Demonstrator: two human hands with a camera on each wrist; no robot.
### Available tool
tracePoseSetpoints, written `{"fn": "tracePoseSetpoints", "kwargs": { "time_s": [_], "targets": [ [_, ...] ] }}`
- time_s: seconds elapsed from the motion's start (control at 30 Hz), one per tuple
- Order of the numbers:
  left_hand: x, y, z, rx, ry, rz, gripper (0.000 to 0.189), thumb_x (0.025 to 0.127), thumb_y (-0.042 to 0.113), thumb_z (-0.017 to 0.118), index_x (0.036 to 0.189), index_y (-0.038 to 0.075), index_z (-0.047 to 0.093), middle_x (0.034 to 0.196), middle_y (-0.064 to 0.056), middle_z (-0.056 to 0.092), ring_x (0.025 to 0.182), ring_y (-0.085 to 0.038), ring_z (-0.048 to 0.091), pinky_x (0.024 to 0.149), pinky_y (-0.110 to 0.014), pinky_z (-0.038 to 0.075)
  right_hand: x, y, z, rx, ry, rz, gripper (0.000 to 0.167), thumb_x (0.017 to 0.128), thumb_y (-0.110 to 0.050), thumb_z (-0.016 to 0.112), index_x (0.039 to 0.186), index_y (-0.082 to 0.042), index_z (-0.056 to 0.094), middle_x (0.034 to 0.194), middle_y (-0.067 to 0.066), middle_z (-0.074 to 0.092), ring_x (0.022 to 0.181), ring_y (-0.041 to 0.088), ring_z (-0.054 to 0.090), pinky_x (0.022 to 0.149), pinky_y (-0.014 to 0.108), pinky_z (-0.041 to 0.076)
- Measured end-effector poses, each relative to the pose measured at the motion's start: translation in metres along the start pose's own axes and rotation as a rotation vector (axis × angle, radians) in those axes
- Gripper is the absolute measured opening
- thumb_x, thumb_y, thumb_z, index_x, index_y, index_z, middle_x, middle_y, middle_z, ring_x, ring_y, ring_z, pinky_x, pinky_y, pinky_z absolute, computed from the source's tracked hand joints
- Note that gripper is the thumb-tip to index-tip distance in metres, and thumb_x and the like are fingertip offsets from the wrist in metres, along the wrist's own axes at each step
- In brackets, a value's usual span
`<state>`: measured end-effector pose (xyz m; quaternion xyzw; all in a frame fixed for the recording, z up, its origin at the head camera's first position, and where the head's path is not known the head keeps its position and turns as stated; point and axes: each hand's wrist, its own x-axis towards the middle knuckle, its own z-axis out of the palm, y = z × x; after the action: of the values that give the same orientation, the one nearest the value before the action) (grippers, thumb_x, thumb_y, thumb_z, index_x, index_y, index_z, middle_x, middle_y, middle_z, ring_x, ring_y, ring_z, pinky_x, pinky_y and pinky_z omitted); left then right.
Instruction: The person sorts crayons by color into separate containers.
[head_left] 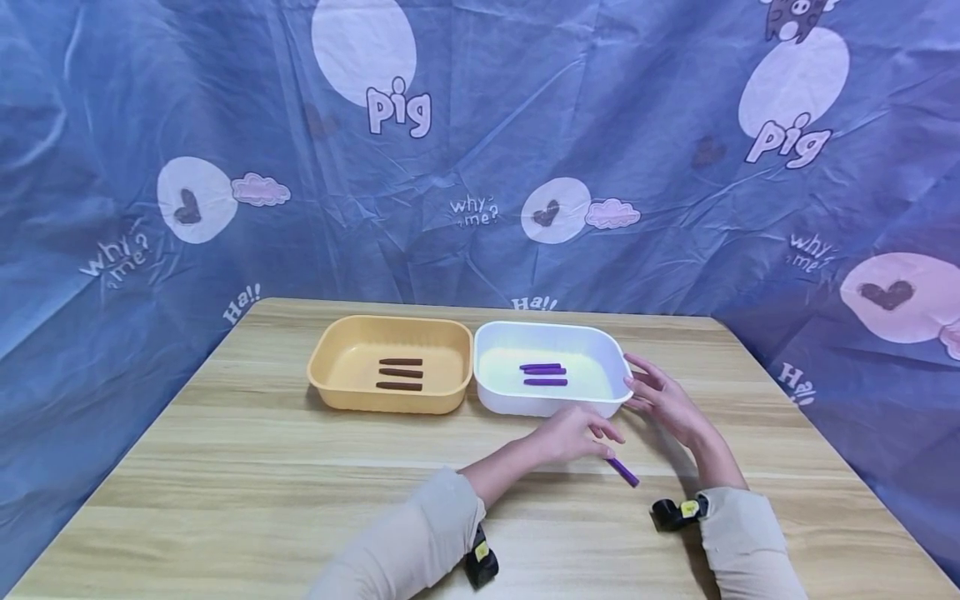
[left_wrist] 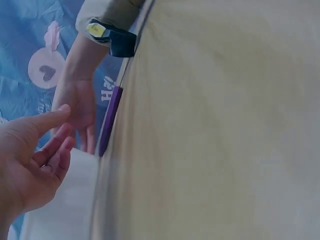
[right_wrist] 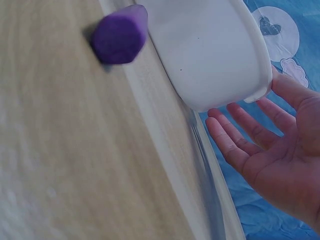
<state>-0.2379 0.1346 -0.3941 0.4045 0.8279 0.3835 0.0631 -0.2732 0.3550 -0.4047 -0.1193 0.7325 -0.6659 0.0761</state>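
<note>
A purple crayon (head_left: pixel 623 472) lies at a slant on the table, in front of the white bin (head_left: pixel 551 406). My left hand (head_left: pixel 576 435) hovers by its far end; in the left wrist view the thumb and loosely bent fingers are apart from the crayon (left_wrist: pixel 111 121), with nothing between them. At the bin's right end, my right hand (head_left: pixel 670 406) touches the wall and rim with outstretched fingers. The right wrist view shows the fingertips (right_wrist: pixel 213 114) right at the white bin's end, and the crayon's blunt end (right_wrist: pixel 120 39) close to the camera.
Inside the white bin are 3 purple crayons (head_left: pixel 545 382). A yellow bin (head_left: pixel 390 402) stands against its left side with 3 brown crayons (head_left: pixel 400 386) in it. Both stand on a wooden table (head_left: pixel 300 500), with a blue printed cloth (head_left: pixel 450 150) hanging behind and beside it.
</note>
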Motion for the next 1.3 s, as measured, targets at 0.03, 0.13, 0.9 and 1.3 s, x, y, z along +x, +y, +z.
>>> {"fn": "tracePoseSetpoints", "kwargs": {
  "time_s": [0.03, 0.13, 0.9, 1.3],
  "targets": [
    [0.000, -0.002, 0.001, -0.001, -0.004, 0.001, 0.022, 0.078, 0.014, 0.074, 0.100, 0.015, 0.072, 0.093, 0.012, 0.066, 0.085, 0.001, 0.056, 0.070, -0.008, 0.039, 0.000, 0.000, 0.000, 0.002, -0.002, 0.002, 0.061, 0.097, -0.012, 0.047, 0.144, 0.003, 0.012, 0.136, 0.034, 0.023, 0.104, 0.015, 0.055, 0.087, 0.031, 0.045],
    [-0.001, -0.007, 0.006, -0.010, -0.011, -0.009, 0.022, 0.078, 0.013, 0.073, 0.100, 0.015, 0.072, 0.092, 0.014, 0.066, 0.088, 0.001, 0.056, 0.072, -0.009, 0.039, 0.001, -0.001, 0.001, 0.000, -0.007, 0.006, 0.061, 0.097, -0.012, 0.047, 0.144, 0.003, 0.012, 0.136, 0.034, 0.023, 0.105, 0.015, 0.054, 0.087, 0.032, 0.045],
    [0.005, -0.019, 0.018, 0.185, -0.105, -0.027, 0.021, 0.078, 0.008, 0.072, 0.097, 0.017, 0.073, 0.079, 0.014, 0.065, 0.071, 0.007, 0.051, 0.068, -0.007, 0.036, 0.002, -0.003, 0.002, 0.004, -0.009, 0.017, 0.062, 0.097, -0.013, 0.047, 0.145, 0.002, 0.011, 0.137, 0.034, 0.022, 0.105, 0.017, 0.055, 0.088, 0.032, 0.045],
    [0.002, -0.015, 0.017, 0.124, -0.128, -0.049, 0.021, 0.079, 0.006, 0.070, 0.099, 0.013, 0.072, 0.081, 0.010, 0.068, 0.067, 0.006, 0.052, 0.064, -0.008, 0.037, -0.001, -0.002, 0.001, 0.017, -0.009, 0.017, 0.063, 0.097, -0.014, 0.047, 0.144, 0.002, 0.010, 0.138, 0.036, 0.019, 0.106, 0.019, 0.054, 0.087, 0.031, 0.045]
  ]
}}
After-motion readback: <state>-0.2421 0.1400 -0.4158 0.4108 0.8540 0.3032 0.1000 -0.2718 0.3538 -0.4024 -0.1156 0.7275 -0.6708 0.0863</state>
